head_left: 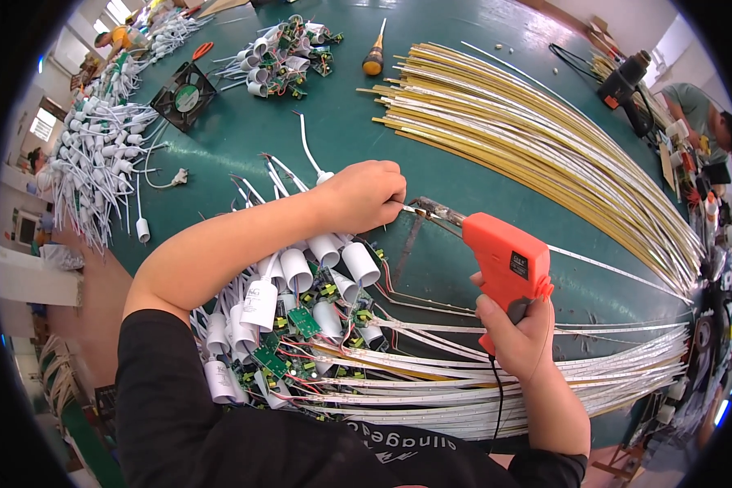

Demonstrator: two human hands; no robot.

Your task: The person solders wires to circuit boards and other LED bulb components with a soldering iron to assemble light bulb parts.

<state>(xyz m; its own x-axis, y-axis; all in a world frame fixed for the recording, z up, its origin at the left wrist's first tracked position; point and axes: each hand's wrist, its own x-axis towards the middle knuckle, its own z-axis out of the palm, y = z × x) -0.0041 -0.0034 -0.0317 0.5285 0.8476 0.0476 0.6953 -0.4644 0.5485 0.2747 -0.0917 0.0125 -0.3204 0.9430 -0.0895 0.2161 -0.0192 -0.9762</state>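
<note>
My right hand is wrapped round the grip of an orange soldering gun, whose metal tip points left. At that tip, my left hand is closed in a pinch at the end of a thin white LED strip. The strip seems to pass behind the gun and on to the right. The fingers hide what exactly lies between them. Below my left forearm sits a heap of white lamp sockets with green circuit boards. Red and white wires join them to a bundle of LED strips.
Yellow and white strips lie across the far right of the green table. A screwdriver, a fan, another socket pile and many white corded sockets lie beyond. A heat gun and a person are at right.
</note>
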